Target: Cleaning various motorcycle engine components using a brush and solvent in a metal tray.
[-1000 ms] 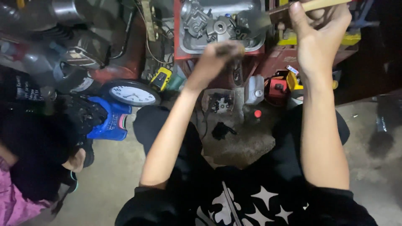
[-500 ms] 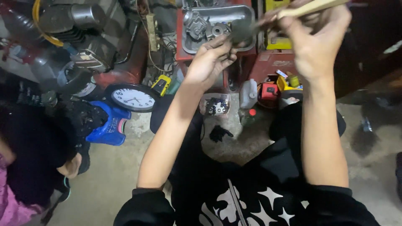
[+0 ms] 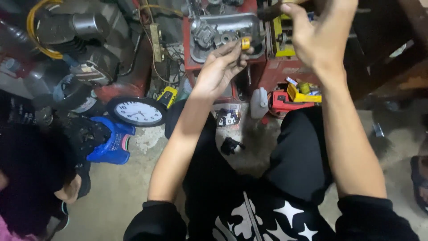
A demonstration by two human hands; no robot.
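My left hand (image 3: 220, 67) reaches forward over my lap and pinches a small yellow part (image 3: 245, 43) between thumb and fingertips. It hovers at the near edge of a grey metal tray (image 3: 254, 23) holding gears and other metal parts. My right hand (image 3: 322, 33) is raised at the upper right, fingers curled around a thin tool handle (image 3: 272, 10) that runs out of the top of the view. The two hands are apart by about a hand's width.
A red tool stand (image 3: 189, 53) carries the tray. A round wall clock (image 3: 138, 111) lies on the floor at left beside a blue container (image 3: 111, 143) and a compressor motor (image 3: 84, 31). Another person crouches at lower left (image 3: 31, 178). A white bottle (image 3: 258, 102) and red-yellow toolbox (image 3: 290, 99) sit ahead.
My left hand has moved forward to the tray's edge and now shows a small yellow part in its fingertips. The view has tilted down slightly; my right hand stays raised with the handle.
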